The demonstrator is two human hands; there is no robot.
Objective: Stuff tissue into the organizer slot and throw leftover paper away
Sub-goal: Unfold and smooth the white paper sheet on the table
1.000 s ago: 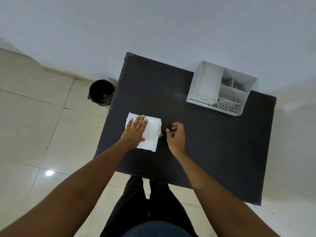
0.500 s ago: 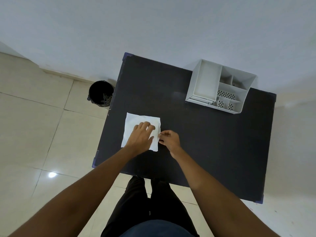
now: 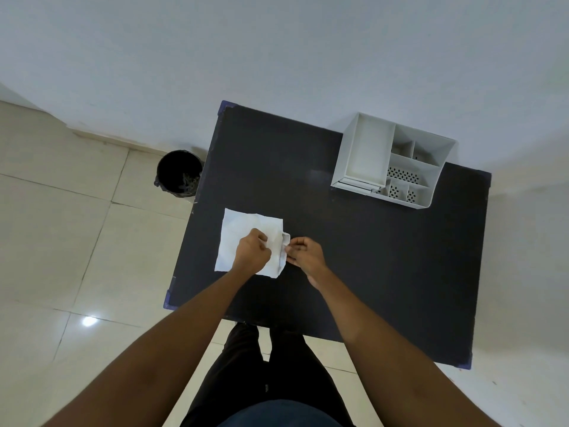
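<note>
The right hand pinches the right edge of the tissue, thumb and fingers closed on a lifted, curled strip of it. The left hand lies on the tissue just beside that strip, fingers curled in and pressing the sheet down; whether they also grip the paper cannot be told. The two hands sit close together, with only the raised edge between them.

The tissue lies mostly flat on the black table, near its left edge. The white organizer stands well away from the tissue, at the table's far right against the wall, and the slots that show look empty. The black bin sits on the floor, off the table's left side and beyond the tissue.

The task seems to be at its start: a piece is probably being torn or gathered, nothing is stuffed yet, and no leftover has visibly been thrown away.
</note>
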